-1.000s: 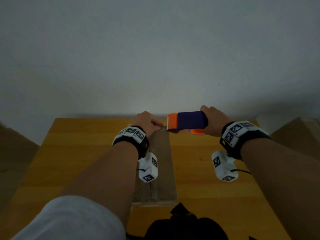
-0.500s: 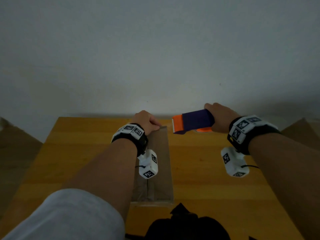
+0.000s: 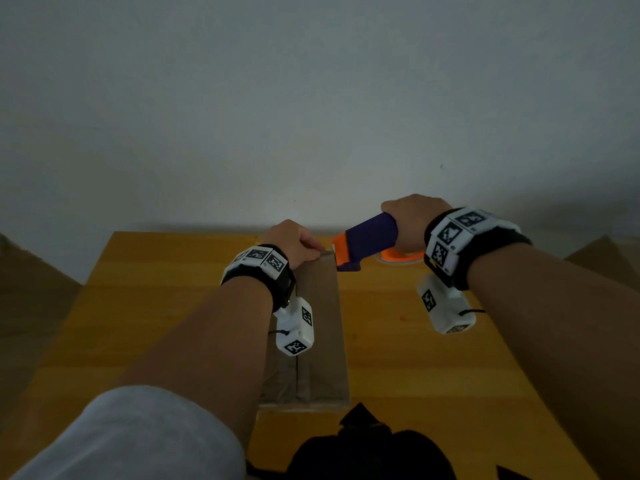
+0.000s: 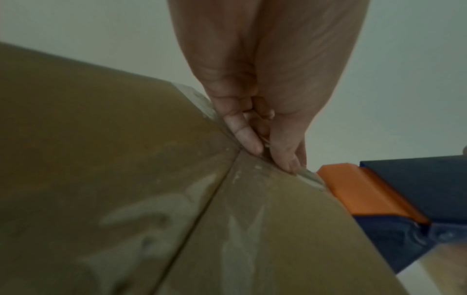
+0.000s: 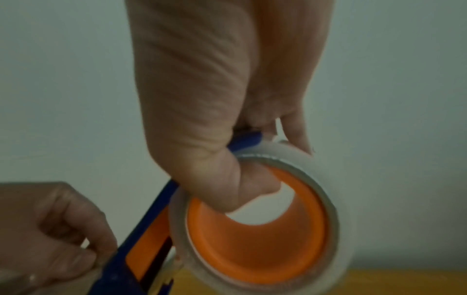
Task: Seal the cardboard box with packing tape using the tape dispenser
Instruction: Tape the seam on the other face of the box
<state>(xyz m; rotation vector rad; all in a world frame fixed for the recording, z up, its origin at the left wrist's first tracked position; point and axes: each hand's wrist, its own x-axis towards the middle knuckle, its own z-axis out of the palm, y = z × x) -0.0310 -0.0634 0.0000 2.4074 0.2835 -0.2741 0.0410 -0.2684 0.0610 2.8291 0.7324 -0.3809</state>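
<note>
A long narrow cardboard box [image 3: 320, 327] lies lengthwise on the table, with clear tape along its centre seam [image 4: 202, 209]. My left hand [image 3: 294, 241] is at the box's far edge, where thumb and fingers [image 4: 248, 137] pinch the clear tape end. My right hand [image 3: 412, 220] grips the blue and orange tape dispenser [image 3: 367, 240], thumb hooked into the orange core [image 5: 255, 249] of the clear tape roll [image 5: 326, 179]. The dispenser tilts down, its orange nose [image 4: 364, 193] just beside the box's far right corner.
The box sits on a yellow wooden table [image 3: 138, 306] against a plain wall. Brown cardboard pieces stand off the table at the left [image 3: 31, 292] and right [image 3: 602, 258]. A dark object [image 3: 370, 448] lies at the near edge.
My right hand rose a little and tipped the dispenser, so its orange nose now points down at the box's far right corner. My left hand stayed at the far edge.
</note>
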